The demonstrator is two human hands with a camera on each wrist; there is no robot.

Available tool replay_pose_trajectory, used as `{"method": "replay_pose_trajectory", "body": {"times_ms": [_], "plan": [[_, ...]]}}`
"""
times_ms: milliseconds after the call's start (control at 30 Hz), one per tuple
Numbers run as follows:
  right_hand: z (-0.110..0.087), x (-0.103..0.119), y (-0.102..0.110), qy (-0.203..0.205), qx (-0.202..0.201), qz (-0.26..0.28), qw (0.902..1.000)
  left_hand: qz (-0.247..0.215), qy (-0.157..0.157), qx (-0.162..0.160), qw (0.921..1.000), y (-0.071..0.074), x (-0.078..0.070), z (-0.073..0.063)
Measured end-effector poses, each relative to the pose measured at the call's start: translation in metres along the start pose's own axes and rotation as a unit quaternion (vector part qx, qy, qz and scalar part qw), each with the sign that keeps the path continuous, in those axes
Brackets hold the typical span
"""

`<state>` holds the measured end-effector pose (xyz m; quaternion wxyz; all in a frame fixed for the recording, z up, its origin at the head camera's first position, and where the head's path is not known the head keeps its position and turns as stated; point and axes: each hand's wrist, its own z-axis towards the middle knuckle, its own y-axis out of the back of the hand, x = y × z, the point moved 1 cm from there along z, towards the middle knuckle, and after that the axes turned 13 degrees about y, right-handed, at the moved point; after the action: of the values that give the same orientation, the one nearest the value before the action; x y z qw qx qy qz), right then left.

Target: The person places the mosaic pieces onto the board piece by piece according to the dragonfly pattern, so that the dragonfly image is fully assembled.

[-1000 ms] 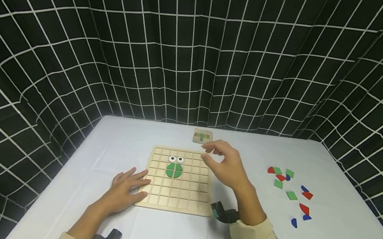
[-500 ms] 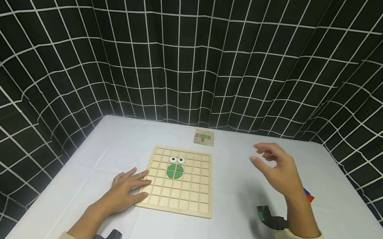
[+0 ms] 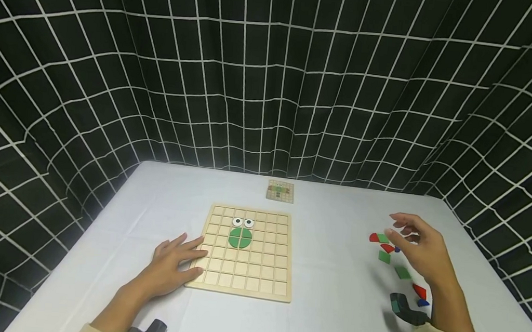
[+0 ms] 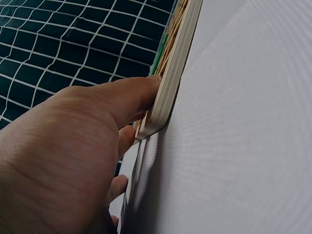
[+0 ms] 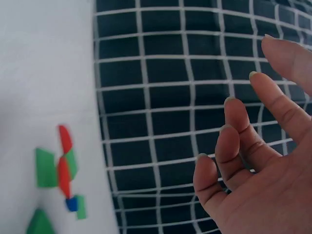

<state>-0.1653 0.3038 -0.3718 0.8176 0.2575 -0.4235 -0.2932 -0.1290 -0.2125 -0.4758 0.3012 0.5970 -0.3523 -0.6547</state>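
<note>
A wooden grid board (image 3: 258,269) lies flat on the table, with a green disc of quarter pieces (image 3: 240,238) and two round eye pieces (image 3: 243,222) in its upper cells. My left hand (image 3: 171,263) rests on the board's left edge, fingers spread; in the left wrist view its thumb (image 4: 141,92) touches the rim near a corner. Above the loose pieces at the right hovers my right hand (image 3: 425,254), fingers loosely bent and holding nothing. Red pieces (image 3: 419,291), green pieces (image 3: 402,272) and blue pieces (image 3: 423,303) lie below it, some hidden by the hand and arm.
A small pattern card (image 3: 280,191) with a matching grid picture lies behind the board. The white table (image 3: 326,296) ends at a black curtain (image 3: 272,83) with white grid lines, which stands around the back and sides.
My right hand has moved from over the board's upper right corner to the loose pieces on the right, staying bare. The left hand has kept its place on the board.
</note>
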Motion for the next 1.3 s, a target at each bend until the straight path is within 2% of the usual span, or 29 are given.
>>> {"method": "replay_pose_trajectory", "body": {"times_ms": [300, 567, 800, 1133, 1300], "plan": [[-0.012, -0.038, -0.006, -0.071, 0.045, -0.012, 0.9964, -0.011, -0.006, 0.008, 0.9999, -0.002, 0.003, 0.0], [-0.025, -0.069, -0.013, -0.131, 0.108, -0.003, 0.9854, -0.015, -0.006, 0.007, 0.9998, -0.002, 0.002, -0.002], [-0.028, -0.082, -0.018, -0.136, 0.144, 0.008, 0.9801, -0.008, -0.003, 0.005, 0.9999, 0.0, 0.001, -0.001], [-0.029, -0.084, -0.024, -0.117, 0.181, -0.059, 0.9746, -0.008, -0.003, 0.005, 1.0, -0.001, 0.003, -0.001], [-0.028, -0.083, -0.024, -0.116, 0.19, -0.07, 0.9723, -0.006, -0.005, 0.0, 1.0, -0.002, 0.004, -0.001]]}}
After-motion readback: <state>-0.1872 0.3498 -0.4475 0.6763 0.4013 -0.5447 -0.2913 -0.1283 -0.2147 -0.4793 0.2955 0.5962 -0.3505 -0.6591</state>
